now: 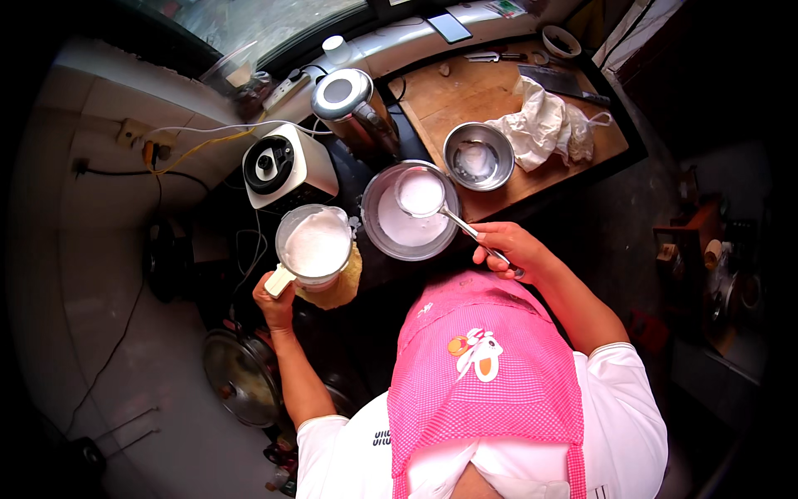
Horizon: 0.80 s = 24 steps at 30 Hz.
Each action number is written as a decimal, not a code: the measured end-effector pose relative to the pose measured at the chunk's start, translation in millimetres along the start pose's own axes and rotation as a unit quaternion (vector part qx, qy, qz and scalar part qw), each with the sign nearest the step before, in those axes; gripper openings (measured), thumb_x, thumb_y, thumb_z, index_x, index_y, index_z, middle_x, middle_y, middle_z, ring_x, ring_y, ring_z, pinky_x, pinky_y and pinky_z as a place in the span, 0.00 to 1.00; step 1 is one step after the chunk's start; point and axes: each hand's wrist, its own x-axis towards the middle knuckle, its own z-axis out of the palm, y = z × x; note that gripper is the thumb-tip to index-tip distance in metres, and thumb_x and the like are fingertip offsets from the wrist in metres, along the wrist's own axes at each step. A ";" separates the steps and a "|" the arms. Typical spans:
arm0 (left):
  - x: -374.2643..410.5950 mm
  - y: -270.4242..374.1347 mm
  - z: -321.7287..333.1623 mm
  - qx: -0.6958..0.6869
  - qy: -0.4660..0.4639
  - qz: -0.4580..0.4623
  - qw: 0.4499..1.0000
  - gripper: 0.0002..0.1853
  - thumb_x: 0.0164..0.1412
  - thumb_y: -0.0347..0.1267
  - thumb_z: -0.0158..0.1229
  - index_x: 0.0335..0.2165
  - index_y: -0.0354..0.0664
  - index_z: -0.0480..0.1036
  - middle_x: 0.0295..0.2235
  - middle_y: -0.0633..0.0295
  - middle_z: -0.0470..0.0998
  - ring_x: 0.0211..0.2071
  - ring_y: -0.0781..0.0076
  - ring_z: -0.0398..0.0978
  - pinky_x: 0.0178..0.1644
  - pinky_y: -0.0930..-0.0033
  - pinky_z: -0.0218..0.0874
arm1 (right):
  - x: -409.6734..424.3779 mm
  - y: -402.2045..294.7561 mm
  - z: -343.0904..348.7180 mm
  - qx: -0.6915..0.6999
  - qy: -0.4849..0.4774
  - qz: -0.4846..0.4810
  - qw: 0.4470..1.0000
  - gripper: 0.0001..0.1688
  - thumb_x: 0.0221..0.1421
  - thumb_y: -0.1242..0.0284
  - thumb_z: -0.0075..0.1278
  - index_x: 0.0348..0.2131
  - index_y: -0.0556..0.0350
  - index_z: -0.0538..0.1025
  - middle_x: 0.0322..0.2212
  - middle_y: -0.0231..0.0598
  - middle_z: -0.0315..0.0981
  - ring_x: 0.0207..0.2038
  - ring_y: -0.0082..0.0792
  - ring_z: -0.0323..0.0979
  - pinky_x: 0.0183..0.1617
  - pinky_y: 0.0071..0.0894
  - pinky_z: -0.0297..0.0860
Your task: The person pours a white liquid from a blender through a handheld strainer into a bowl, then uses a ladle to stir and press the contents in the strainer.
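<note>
My left hand (275, 302) grips the cream-coloured handle of a clear blender jug (315, 242), which is filled with a frothy, pale pinkish-white mixture. A yellow cloth (341, 285) lies partly under the jug. In my right hand (508, 251) is the metal handle of a ladle (421, 192). Its round bowl holds the same pale mixture, over a metal pot (369, 215). More of that pale liquid fills the pot's lower part. Just right of the pot, a small steel bowl (479, 156) contains a whitish lump and some liquid.
Behind the jug stands a white blender base (293, 165), with a steel soymilk maker or kettle (355, 112) beside it. A wooden board (430, 93) bears a crumpled white cloth bag (536, 125), a cleaver (555, 81) and a knife (499, 57). Cords run from a power strip (287, 90).
</note>
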 end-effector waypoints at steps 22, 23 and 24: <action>-46.7 -54.4 -80.5 0.000 0.049 -0.068 0.997 0.14 0.54 0.24 0.70 0.41 0.35 0.79 0.36 0.65 0.82 0.38 0.79 0.78 0.42 0.72 0.70 | 15.6 25.6 2.9 -0.055 0.017 0.007 0.998 0.24 0.72 0.71 0.44 0.63 0.57 0.69 0.22 0.34 0.77 0.12 0.14 0.63 0.11 0.17 0.62; -50.8 -59.3 -84.9 0.008 0.059 -0.073 0.996 0.14 0.55 0.24 0.70 0.41 0.35 0.79 0.37 0.65 0.82 0.38 0.79 0.78 0.43 0.72 0.70 | 16.1 26.0 3.8 -0.055 0.016 0.007 0.998 0.24 0.72 0.70 0.44 0.63 0.57 0.69 0.22 0.34 0.77 0.12 0.15 0.62 0.11 0.17 0.62; -54.5 -64.0 -87.2 0.015 0.069 -0.078 0.994 0.14 0.55 0.24 0.70 0.41 0.34 0.79 0.37 0.65 0.82 0.38 0.78 0.78 0.43 0.72 0.70 | 15.5 25.4 4.8 -0.058 0.017 0.009 0.998 0.24 0.73 0.70 0.44 0.63 0.58 0.69 0.22 0.34 0.77 0.12 0.15 0.62 0.11 0.17 0.62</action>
